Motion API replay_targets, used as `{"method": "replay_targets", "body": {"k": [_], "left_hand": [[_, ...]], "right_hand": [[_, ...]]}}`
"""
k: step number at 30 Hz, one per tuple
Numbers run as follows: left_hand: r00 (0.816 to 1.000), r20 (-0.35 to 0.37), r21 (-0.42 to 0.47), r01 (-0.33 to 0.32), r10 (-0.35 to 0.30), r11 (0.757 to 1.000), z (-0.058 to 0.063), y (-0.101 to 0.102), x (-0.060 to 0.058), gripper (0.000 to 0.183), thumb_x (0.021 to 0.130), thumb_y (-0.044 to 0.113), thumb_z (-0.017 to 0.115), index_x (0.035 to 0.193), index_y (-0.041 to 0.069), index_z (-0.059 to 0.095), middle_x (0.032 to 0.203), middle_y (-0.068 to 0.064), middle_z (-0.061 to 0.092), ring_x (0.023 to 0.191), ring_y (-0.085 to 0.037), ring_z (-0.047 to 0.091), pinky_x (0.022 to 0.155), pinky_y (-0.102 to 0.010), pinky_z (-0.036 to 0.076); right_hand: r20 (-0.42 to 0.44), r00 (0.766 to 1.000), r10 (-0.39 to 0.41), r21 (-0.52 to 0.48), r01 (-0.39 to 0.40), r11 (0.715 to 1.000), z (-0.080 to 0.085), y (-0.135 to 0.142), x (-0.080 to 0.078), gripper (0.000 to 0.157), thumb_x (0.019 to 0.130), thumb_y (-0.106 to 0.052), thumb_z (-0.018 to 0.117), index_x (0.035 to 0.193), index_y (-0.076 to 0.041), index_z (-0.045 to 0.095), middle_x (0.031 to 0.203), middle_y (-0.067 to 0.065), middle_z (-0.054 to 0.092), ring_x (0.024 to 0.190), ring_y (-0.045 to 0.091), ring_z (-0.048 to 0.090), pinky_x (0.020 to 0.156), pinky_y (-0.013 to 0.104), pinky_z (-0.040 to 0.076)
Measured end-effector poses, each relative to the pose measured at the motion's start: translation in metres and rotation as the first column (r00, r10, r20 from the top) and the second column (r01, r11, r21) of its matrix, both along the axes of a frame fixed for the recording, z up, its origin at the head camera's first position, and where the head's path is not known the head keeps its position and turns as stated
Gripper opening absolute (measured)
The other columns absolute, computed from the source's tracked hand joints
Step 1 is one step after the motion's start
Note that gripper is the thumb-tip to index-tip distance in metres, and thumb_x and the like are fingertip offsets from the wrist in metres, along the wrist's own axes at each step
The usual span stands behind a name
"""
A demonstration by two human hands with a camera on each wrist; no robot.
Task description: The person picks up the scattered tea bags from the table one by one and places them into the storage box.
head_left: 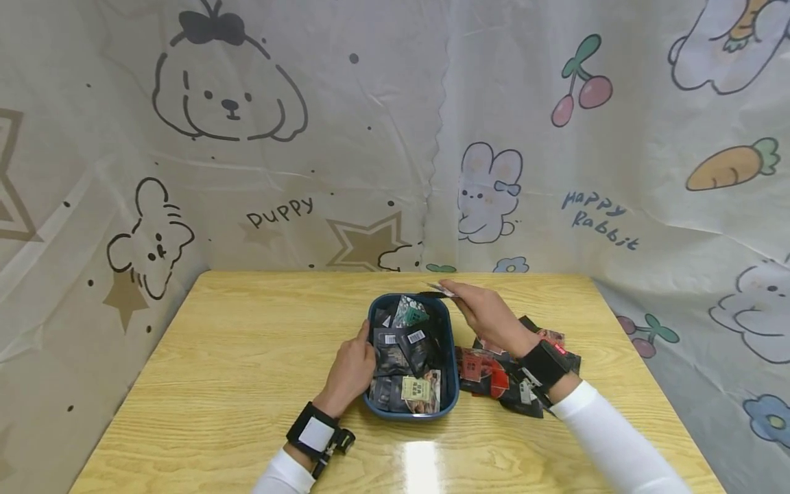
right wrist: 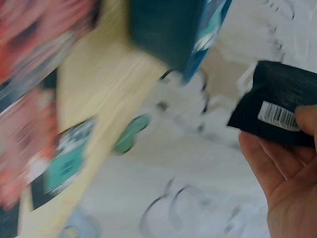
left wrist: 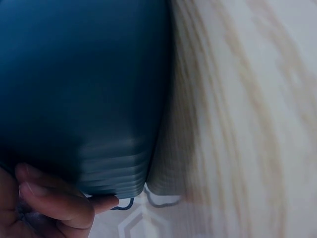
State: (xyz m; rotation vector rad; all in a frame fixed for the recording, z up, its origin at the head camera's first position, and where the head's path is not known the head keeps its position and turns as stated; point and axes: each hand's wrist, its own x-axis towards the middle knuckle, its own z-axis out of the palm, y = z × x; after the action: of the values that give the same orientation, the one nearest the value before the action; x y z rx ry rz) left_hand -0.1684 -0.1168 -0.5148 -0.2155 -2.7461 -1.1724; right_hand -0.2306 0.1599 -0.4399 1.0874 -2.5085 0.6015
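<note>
A dark blue plastic bin [head_left: 455,384] stands on the table, with several small packets [head_left: 391,353] lying inside it, mostly black, one with a green label and one with a yellow label. My left hand [head_left: 350,367] holds the bin's left side near the rim. In the left wrist view, some fingers [left wrist: 59,203] curl beside the blue wall. Over the bin's far right corner, my right hand [head_left: 487,312] pinches a black packet [right wrist: 277,101] between thumb and fingers. The packet's white barcode shows in the right wrist view.
Right of the bin lies a loose pile of red and black packets [head_left: 484,370], partly hidden under my right forearm. The light wooden table [head_left: 247,343] ends at a cartoon-printed curtain [head_left: 345,137] behind and on both sides.
</note>
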Motion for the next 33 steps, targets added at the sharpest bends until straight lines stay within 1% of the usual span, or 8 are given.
{"method": "replay_targets", "body": {"k": [4,9,13,16,18,22,28,33], "left_hand": [[1.000,0.005,0.008,0.010,-0.010,1.000,0.001,0.000,0.000,0.051,0.094,0.005,0.042,0.143,-0.008,0.035,0.052,0.003,0.037,0.040,-0.009,0.031,0.039,-0.026,0.028],[1.000,0.017,-0.003,0.022,-0.022,1.000,0.000,0.003,0.001,0.051,0.094,0.006,0.042,0.143,-0.009,0.034,0.054,-0.003,0.047,0.041,-0.009,0.037,0.039,-0.026,0.031],[1.000,0.018,-0.019,0.015,-0.015,1.000,0.001,0.003,0.001,0.052,0.094,0.007,0.043,0.143,-0.009,0.035,0.062,-0.012,0.057,0.046,-0.012,0.043,0.042,-0.029,0.035],[1.000,0.019,-0.020,0.007,-0.007,1.000,0.002,0.001,0.001,0.052,0.094,0.008,0.044,0.143,-0.009,0.036,0.065,-0.014,0.059,0.049,-0.014,0.046,0.044,-0.030,0.036],[1.000,0.015,-0.020,0.000,0.001,1.000,0.003,0.000,0.000,0.052,0.094,0.008,0.044,0.142,-0.009,0.036,0.066,-0.015,0.059,0.050,-0.014,0.047,0.045,-0.031,0.037],[1.000,0.011,-0.012,-0.004,0.005,1.000,0.002,0.000,0.000,0.051,0.094,0.008,0.044,0.142,-0.009,0.037,0.068,-0.015,0.060,0.050,-0.014,0.045,0.044,-0.030,0.037],[0.999,0.043,0.006,-0.010,0.010,1.000,0.000,-0.001,0.000,0.052,0.095,0.008,0.043,0.144,-0.007,0.034,0.056,-0.001,0.041,0.043,-0.012,0.036,0.040,-0.028,0.031],[0.999,0.044,0.006,-0.007,0.007,1.000,0.001,0.000,0.000,0.052,0.095,0.009,0.043,0.144,-0.007,0.034,0.056,-0.001,0.041,0.043,-0.011,0.036,0.041,-0.028,0.030]], "right_hand": [[-0.049,0.995,0.085,0.049,-0.082,0.995,-0.007,-0.032,0.003,0.049,0.095,0.001,0.051,0.142,-0.011,0.047,0.132,0.013,0.060,0.112,0.029,0.060,0.084,0.044,0.054],[-0.044,0.987,0.155,0.210,-0.142,0.967,-0.029,-0.054,0.005,0.052,0.094,-0.001,0.053,0.144,-0.012,0.044,0.141,0.014,0.051,0.122,0.029,0.053,0.087,0.042,0.053],[0.124,0.982,0.142,0.344,-0.177,0.922,-0.040,-0.060,0.009,0.056,0.100,-0.033,0.048,0.151,-0.017,0.033,0.154,0.015,0.032,0.137,0.033,0.034,0.108,0.055,0.033],[0.247,0.965,0.093,0.405,-0.189,0.895,-0.042,-0.062,0.011,0.069,0.096,-0.057,0.039,0.154,-0.023,0.023,0.160,0.012,0.017,0.143,0.034,0.020,0.111,0.063,0.018],[0.270,0.960,0.074,0.420,-0.186,0.888,-0.041,-0.063,0.010,0.074,0.094,-0.064,0.035,0.155,-0.025,0.019,0.162,0.011,0.013,0.145,0.033,0.015,0.112,0.064,0.015],[0.262,0.964,0.055,0.363,-0.151,0.920,-0.036,-0.054,0.006,0.074,0.094,-0.061,0.040,0.155,-0.025,0.018,0.162,0.010,0.012,0.146,0.031,0.012,0.113,0.063,0.011],[0.276,0.961,-0.033,0.255,-0.040,0.966,-0.022,-0.020,-0.008,0.078,0.091,-0.060,0.048,0.155,-0.028,0.016,0.162,0.009,0.008,0.146,0.032,0.011,0.115,0.057,0.004],[0.280,0.946,-0.162,0.227,0.099,0.969,-0.023,0.022,-0.029,0.086,0.088,-0.057,0.057,0.155,-0.023,0.016,0.161,0.016,0.010,0.143,0.039,0.015,0.113,0.061,0.016]]}}
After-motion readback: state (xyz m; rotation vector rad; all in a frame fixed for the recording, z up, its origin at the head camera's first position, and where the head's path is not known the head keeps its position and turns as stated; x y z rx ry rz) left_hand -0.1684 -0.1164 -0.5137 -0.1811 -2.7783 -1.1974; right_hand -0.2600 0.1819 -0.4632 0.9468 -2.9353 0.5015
